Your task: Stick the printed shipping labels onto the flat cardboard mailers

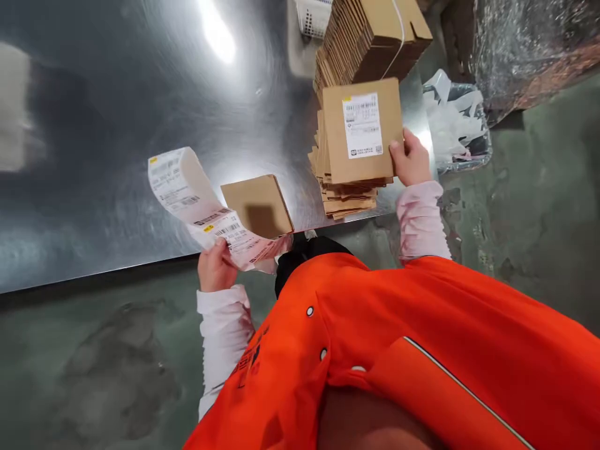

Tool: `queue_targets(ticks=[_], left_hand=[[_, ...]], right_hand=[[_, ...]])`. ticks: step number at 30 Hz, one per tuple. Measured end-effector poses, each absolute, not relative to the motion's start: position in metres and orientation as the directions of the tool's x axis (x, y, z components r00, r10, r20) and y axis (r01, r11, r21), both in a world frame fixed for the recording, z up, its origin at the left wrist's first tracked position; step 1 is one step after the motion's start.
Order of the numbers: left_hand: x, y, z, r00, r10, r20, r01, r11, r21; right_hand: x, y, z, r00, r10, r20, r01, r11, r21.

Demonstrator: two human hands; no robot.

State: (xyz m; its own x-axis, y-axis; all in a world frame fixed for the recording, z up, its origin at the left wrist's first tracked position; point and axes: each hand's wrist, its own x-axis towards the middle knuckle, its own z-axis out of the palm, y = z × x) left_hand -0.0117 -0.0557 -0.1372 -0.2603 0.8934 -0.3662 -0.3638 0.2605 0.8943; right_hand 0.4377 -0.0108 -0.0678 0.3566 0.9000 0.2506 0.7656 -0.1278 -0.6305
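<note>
My left hand (216, 267) is closed on a long strip of printed shipping labels (175, 184), which curls up over the metal table's front edge. Just beyond the strip, a flat brown cardboard piece (255, 200) lies on the table, partly covered by the labels. My right hand (411, 159) grips the right edge of a flat cardboard box (335, 137) that bears a white label (363, 125). That box is over a loose pile of flattened cardboard (349, 201) near the table's edge.
Behind the pile stands a strapped bundle of folded cardboard (360, 44), with a white basket (314, 17) beside it. A lined bin (454, 125) of white scraps sits right of the metal table (117, 112). Plastic-wrapped goods (525, 50) are at the upper right.
</note>
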Motion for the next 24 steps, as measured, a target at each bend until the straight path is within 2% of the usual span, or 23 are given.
queue_targets(ticks=[2, 3, 4, 5, 7, 9, 11, 13, 16, 19, 21, 24], left_hand=[[0.000, -0.063, -0.137, -0.211, 0.882, -0.421, -0.357, 0.332, 0.873], [0.006, -0.068, -0.137, -0.185, 0.877, -0.443, -0.342, 0.365, 0.866], [0.010, -0.073, -0.138, -0.156, 0.873, -0.462, -0.320, 0.398, 0.860], [0.014, -0.078, -0.138, -0.118, 0.868, -0.483, -0.286, 0.436, 0.853], [0.019, -0.087, -0.137, -0.005, 0.850, -0.527, -0.171, 0.518, 0.838], [0.018, -0.091, -0.135, 0.075, 0.850, -0.521, -0.078, 0.526, 0.847], [0.014, -0.090, -0.135, 0.035, 0.901, -0.433, -0.121, 0.434, 0.893], [0.008, -0.086, -0.139, -0.085, 0.931, -0.355, -0.233, 0.328, 0.915], [0.004, -0.081, -0.150, -0.133, 0.913, -0.385, -0.306, 0.332, 0.892], [0.010, -0.084, -0.161, -0.139, 0.916, -0.377, -0.305, 0.322, 0.896], [0.017, -0.088, -0.165, -0.177, 0.921, -0.347, -0.283, 0.290, 0.914], [0.031, -0.091, -0.173, -0.283, 0.896, -0.342, -0.225, 0.284, 0.932]], right_hand=[[0.415, -0.014, -0.064, 0.343, 0.924, 0.169, 0.790, -0.187, -0.584], [0.389, -0.017, -0.067, 0.283, 0.955, 0.090, 0.776, -0.173, -0.607], [0.357, -0.022, -0.073, 0.144, 0.989, -0.016, 0.726, -0.116, -0.678], [0.322, -0.029, -0.082, -0.049, 0.991, -0.123, 0.624, -0.066, -0.779], [0.255, -0.047, -0.105, -0.305, 0.933, -0.190, 0.351, -0.076, -0.933], [0.206, -0.068, -0.128, -0.325, 0.917, -0.233, 0.112, -0.207, -0.972], [0.181, -0.083, -0.145, -0.334, 0.894, -0.299, 0.005, -0.316, -0.949], [0.175, -0.086, -0.153, -0.419, 0.841, -0.343, 0.034, -0.363, -0.931], [0.181, -0.070, -0.149, -0.433, 0.834, -0.343, 0.160, -0.303, -0.939], [0.187, -0.047, -0.135, -0.348, 0.902, -0.256, 0.295, -0.154, -0.943], [0.189, -0.038, -0.127, -0.357, 0.908, -0.219, 0.373, -0.077, -0.925], [0.189, -0.037, -0.124, -0.333, 0.912, -0.241, 0.473, -0.059, -0.879]])
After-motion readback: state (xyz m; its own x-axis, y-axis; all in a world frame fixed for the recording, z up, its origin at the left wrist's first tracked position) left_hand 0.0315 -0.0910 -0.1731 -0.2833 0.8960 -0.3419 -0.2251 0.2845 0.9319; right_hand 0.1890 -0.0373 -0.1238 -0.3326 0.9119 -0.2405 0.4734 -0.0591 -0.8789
